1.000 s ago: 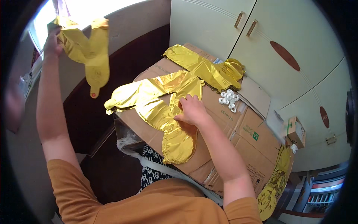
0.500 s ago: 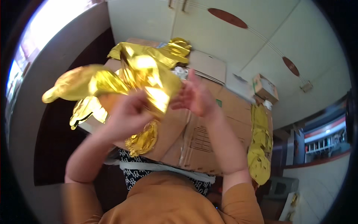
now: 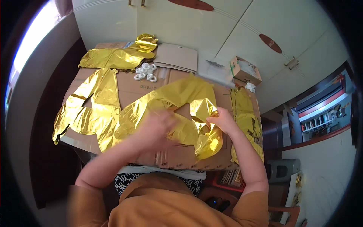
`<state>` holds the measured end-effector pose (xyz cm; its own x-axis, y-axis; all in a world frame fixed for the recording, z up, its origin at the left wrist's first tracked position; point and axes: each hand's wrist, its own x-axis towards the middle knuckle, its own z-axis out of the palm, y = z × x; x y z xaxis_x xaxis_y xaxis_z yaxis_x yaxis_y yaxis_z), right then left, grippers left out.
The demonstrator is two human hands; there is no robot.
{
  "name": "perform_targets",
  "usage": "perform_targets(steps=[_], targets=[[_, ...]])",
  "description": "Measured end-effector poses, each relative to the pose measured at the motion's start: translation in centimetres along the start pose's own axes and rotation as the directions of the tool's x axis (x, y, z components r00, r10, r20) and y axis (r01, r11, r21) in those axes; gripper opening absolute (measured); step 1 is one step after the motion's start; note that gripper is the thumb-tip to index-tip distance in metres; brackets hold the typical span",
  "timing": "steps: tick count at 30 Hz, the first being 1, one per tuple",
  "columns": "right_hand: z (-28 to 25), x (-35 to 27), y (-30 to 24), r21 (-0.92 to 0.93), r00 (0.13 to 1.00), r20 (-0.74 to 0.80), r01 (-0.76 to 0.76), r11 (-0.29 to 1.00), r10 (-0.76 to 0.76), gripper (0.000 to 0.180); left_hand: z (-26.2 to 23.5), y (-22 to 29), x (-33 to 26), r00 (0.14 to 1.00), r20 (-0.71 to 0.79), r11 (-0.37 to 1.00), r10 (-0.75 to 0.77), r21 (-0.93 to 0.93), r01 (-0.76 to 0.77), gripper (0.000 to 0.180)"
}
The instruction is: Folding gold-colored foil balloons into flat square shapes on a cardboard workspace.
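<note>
A flat, uninflated gold foil balloon [image 3: 200, 90] with a curved outline and an opening in its middle lies across the cardboard in front of me. At its right side my right hand [image 3: 223, 120] pinches the crinkled foil between thumb and fingers. Over the balloon's left part is my left hand [image 3: 157, 126], smeared by motion, so its fingers cannot be made out. Another flat gold foil balloon [image 3: 104, 89] is spread out to the left, its edge meeting the first one. Several small white rings [image 3: 145, 72] sit in a heap beyond them.
Cardboard [image 3: 138, 89] covers the table. More folded gold foil [image 3: 117, 56] lies at the far left, and a long gold foil stack [image 3: 245, 113] at the right edge. Behind stand flat cardboard sheets [image 3: 176, 56] and a small open box [image 3: 245, 70], before white cabinets [image 3: 181, 26].
The gold foil balloon, raised and bunched between my hands before, is now laid out on the cardboard. My right hand has moved right and closed on it; the view has shifted.
</note>
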<state>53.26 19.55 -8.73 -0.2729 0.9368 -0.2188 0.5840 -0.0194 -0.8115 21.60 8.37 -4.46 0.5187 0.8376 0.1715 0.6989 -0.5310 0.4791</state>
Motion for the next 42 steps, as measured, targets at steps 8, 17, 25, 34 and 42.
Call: perform_targets(steps=[8,17,25,34,42], targets=[[0.5,-1.3,0.6,-0.58,0.854,-0.278,0.216,0.785,-0.44,0.074,-0.7,-5.3,-4.3,0.968,0.067,0.929,-0.243,0.302,0.212,0.07],[-2.6,-5.0,1.8,-0.708,0.866,0.23,0.462,0.534,-0.444,0.066,-3.2,-5.0,-2.7,0.987,0.014,0.942,-0.16,0.302,0.148,0.055],[-1.1,-6.4,2.9,-0.701,0.889,0.173,0.414,0.58,-0.425,0.072,0.2,-10.2,3.1,0.995,-0.01,0.991,0.104,0.088,-0.103,0.061],[-8.6,-2.8,5.0,-0.304,0.873,-0.422,0.119,0.945,-0.246,0.026,1.0,-10.6,2.8,0.993,-0.066,0.995,0.097,0.021,-0.096,0.06],[-13.2,6.9,10.1,-0.442,0.744,-0.668,-0.383,0.811,-0.012,0.041,-0.4,-8.9,5.1,0.995,-0.095,0.993,0.027,-0.111,-0.037,0.044]])
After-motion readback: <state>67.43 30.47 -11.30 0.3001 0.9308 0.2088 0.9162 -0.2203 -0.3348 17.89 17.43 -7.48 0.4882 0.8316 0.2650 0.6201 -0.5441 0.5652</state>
